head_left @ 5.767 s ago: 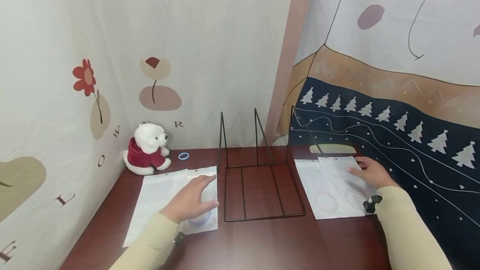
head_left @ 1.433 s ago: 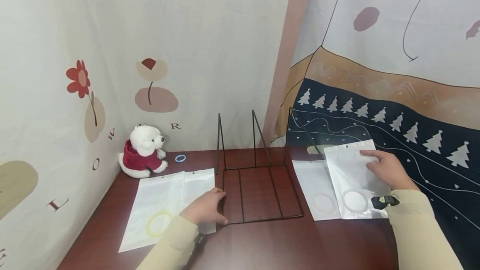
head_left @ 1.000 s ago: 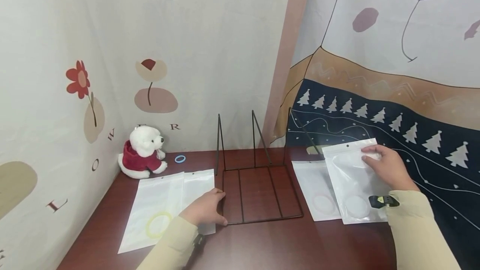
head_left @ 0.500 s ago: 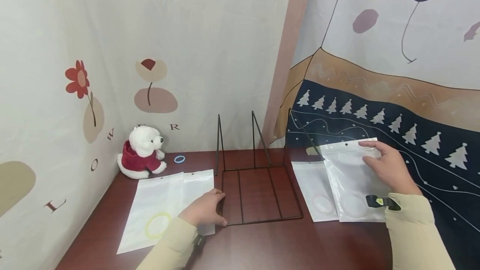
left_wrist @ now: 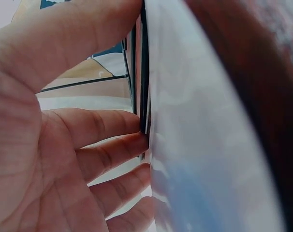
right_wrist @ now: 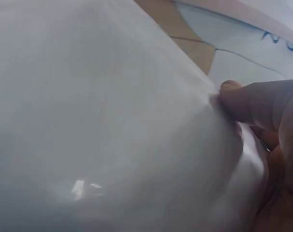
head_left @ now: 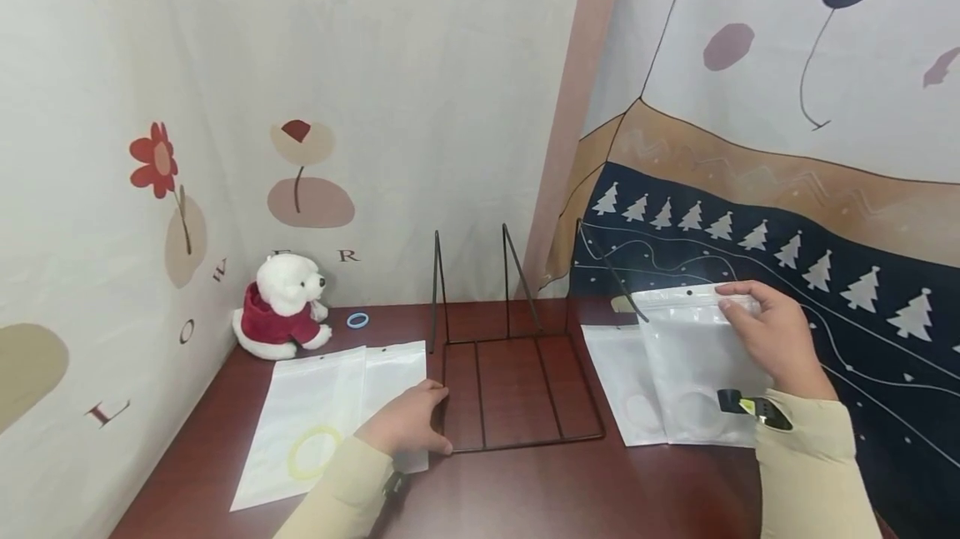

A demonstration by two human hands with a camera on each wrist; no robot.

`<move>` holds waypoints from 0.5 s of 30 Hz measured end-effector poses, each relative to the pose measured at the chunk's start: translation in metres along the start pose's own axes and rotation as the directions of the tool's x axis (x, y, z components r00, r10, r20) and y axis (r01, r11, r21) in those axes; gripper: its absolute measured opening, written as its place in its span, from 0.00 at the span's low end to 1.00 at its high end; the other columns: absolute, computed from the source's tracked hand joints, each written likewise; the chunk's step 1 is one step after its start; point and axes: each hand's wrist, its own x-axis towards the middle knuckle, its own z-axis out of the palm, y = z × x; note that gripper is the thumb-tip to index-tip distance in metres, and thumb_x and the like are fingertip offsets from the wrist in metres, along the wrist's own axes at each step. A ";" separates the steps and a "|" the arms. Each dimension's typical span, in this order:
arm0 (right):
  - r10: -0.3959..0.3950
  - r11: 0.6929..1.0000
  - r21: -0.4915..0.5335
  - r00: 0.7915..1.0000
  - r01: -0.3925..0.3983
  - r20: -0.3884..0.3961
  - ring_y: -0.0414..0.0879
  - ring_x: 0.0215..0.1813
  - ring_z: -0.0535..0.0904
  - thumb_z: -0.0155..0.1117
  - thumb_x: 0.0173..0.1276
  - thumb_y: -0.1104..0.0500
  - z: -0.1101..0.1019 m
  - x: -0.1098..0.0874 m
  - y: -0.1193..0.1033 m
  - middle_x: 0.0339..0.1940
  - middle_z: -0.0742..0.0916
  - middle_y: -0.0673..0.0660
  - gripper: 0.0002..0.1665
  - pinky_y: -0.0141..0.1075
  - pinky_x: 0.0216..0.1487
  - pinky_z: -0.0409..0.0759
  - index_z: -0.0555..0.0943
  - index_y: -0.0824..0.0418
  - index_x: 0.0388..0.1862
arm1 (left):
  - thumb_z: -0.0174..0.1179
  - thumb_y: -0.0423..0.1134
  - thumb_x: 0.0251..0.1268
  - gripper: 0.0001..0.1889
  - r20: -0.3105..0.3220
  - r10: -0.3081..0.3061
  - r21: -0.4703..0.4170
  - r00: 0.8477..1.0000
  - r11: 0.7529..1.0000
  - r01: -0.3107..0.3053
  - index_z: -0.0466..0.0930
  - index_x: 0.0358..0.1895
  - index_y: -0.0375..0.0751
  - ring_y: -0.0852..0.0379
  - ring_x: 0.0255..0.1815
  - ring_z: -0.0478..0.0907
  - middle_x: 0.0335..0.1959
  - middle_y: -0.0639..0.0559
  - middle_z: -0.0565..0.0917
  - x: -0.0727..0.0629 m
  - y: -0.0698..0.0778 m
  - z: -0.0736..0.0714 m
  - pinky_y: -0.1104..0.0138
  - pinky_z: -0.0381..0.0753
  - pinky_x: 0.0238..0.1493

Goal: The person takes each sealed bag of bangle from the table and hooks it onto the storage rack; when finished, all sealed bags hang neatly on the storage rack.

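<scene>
My right hand (head_left: 776, 335) pinches the top right corner of a white zip-lock bag (head_left: 690, 356) between thumb and fingers. The bag is tilted up toward the wire rack, its left part overlapping another zip-lock bag (head_left: 624, 389) on the table. A pale ring shows faintly through each. In the right wrist view the thumb (right_wrist: 248, 99) presses the raised bag's edge. My left hand (head_left: 405, 421) rests its thumb and fingertips against the left front side of the black wire rack (head_left: 525, 444). The left wrist view shows spread fingers (left_wrist: 112, 150) at the dark wire (left_wrist: 144, 72).
Two more zip-lock bags lie at left; the outer bag (head_left: 300, 406) shows a yellow ring, and the inner bag (head_left: 393, 364) is partly under my left hand. A plush bear (head_left: 281, 306) and a blue ring (head_left: 357, 320) are behind them. Printed curtains (head_left: 412, 106) enclose the table (head_left: 525, 497).
My right hand has taken hold of the upper right bag, raised its top, and shifted it left toward the rack. My left hand moved from above the left bags onto the rack's edge.
</scene>
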 end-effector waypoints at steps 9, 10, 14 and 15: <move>-0.037 0.999 0.041 0.999 0.035 0.033 0.71 0.67 0.73 0.56 0.78 0.60 0.013 0.001 -0.027 0.76 0.75 0.71 0.19 0.65 0.55 0.78 0.84 0.63 0.62 | 0.83 0.48 0.40 0.51 -0.006 -0.009 0.001 1.000 1.000 0.009 0.74 0.70 0.23 0.33 0.71 0.75 0.71 0.31 0.76 -0.001 0.002 -0.002 0.43 0.74 0.73; -0.036 0.998 0.044 0.999 0.035 0.028 0.70 0.66 0.74 0.56 0.78 0.61 0.014 0.000 -0.030 0.76 0.75 0.71 0.19 0.61 0.53 0.78 0.84 0.63 0.62 | 0.83 0.48 0.40 0.51 -0.005 -0.009 0.000 1.000 1.000 0.009 0.74 0.70 0.24 0.33 0.71 0.75 0.71 0.31 0.75 -0.001 0.002 -0.002 0.43 0.74 0.74; -0.034 0.998 0.060 0.999 0.035 -0.005 0.64 0.59 0.76 0.55 0.76 0.64 0.019 -0.006 -0.038 0.73 0.79 0.69 0.19 0.48 0.44 0.74 0.85 0.64 0.59 | 0.83 0.48 0.41 0.51 -0.001 -0.006 -0.009 1.000 1.000 0.006 0.74 0.70 0.23 0.33 0.71 0.75 0.71 0.31 0.75 -0.003 0.004 -0.002 0.43 0.74 0.74; -0.044 0.997 0.058 0.999 0.045 -0.019 0.62 0.55 0.76 0.55 0.75 0.64 0.020 -0.008 -0.040 0.72 0.80 0.69 0.19 0.44 0.41 0.73 0.86 0.64 0.59 | 0.83 0.47 0.41 0.51 0.001 -0.007 -0.008 1.000 1.000 0.007 0.74 0.70 0.24 0.33 0.71 0.75 0.71 0.32 0.75 -0.003 0.004 -0.002 0.43 0.74 0.74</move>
